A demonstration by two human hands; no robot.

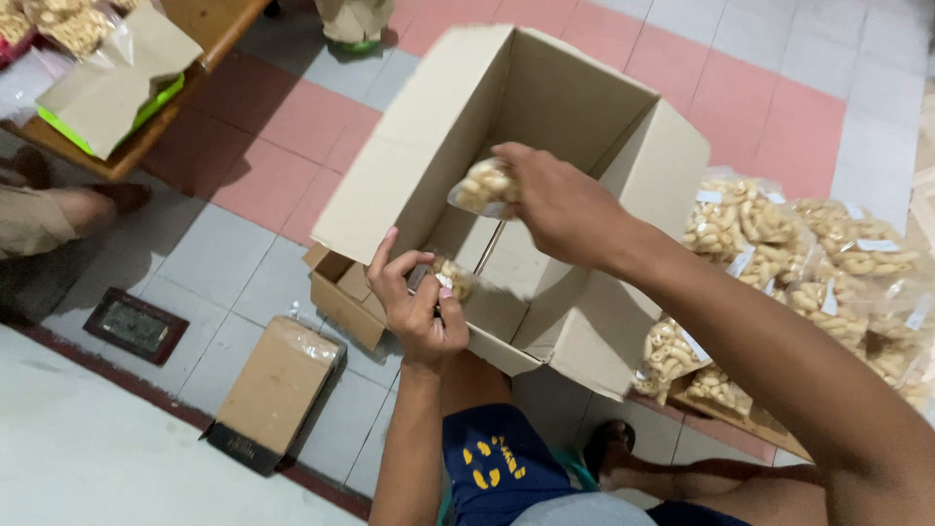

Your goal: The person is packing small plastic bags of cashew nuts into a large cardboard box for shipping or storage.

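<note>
A large open cardboard box stands on the tiled floor in front of me, flaps up, its inside mostly bare. My right hand reaches over the box opening and grips a clear bag of pale snacks above the inside. My left hand is at the near edge of the box, fingers closed around a second small snack bag. My knees and dark blue shorts show below.
A heap of several more snack bags lies to the right of the box. A flat brown packet and a small dark frame lie on the floor at left. A wooden table with bags stands top left; another person's leg rests beside it.
</note>
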